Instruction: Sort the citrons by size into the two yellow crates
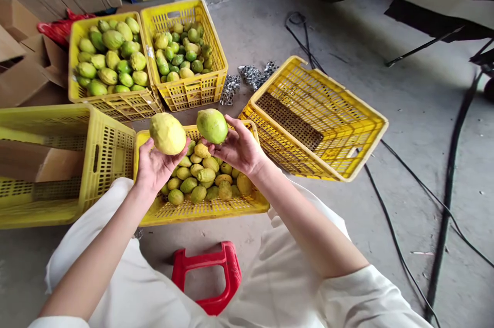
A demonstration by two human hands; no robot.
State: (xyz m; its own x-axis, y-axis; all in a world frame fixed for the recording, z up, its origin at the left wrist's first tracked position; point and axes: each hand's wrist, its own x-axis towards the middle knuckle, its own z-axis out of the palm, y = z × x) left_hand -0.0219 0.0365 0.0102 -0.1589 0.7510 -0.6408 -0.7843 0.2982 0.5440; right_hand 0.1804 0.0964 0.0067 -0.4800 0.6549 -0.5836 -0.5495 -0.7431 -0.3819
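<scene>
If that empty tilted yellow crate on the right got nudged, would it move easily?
Probably yes: the empty crate is open lattice plastic, so likely light. It leans on the crate of fruit, so a push may drop it flat. It looks stiff, not floppy.

Grey concrete floor (386, 45) w/ black cables (447, 184), daylight.

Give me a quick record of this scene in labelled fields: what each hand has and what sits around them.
left hand: left hand holds a yellowish fruit, fingers curled under it
right hand: right hand holds a greener fruit
below the hands: yellow crate partly filled with small mixed yellow-green fruit
far crates: two yellow crates; the left one holds larger green fruit, the right one smaller ones
right side: empty tilted crate
seat: red stool between the knees
floor: black cables on concrete
</scene>
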